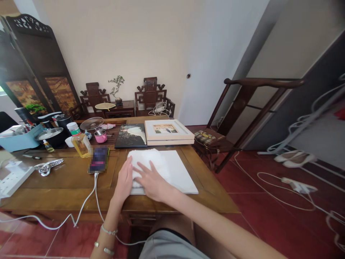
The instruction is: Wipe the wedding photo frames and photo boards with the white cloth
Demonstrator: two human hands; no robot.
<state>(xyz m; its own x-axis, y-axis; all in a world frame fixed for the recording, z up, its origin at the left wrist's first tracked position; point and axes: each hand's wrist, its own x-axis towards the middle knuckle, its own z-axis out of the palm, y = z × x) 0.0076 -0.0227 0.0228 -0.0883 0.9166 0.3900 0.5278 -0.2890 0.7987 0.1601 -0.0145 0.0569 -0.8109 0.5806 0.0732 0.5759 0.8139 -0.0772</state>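
Observation:
A soft white folded cloth (153, 160) lies over the left part of a flat white board (183, 176) on the wooden table. My right hand (151, 181) rests flat on the cloth with its fingers spread. Along the cloth's left edge stands my left hand (125, 178), its fingers stretched out and touching the side of the cloth. Neither hand is gripping anything. Whether the cloth is one piece or several layers, I cannot tell.
Behind the board are light picture frames (185, 133) and a dark photo panel (126, 138). To the left lie a charging phone (99, 160), an amber bottle (81, 144), a pink cup (100, 136) and a power strip (14, 180). A wooden chair (239, 104) stands right.

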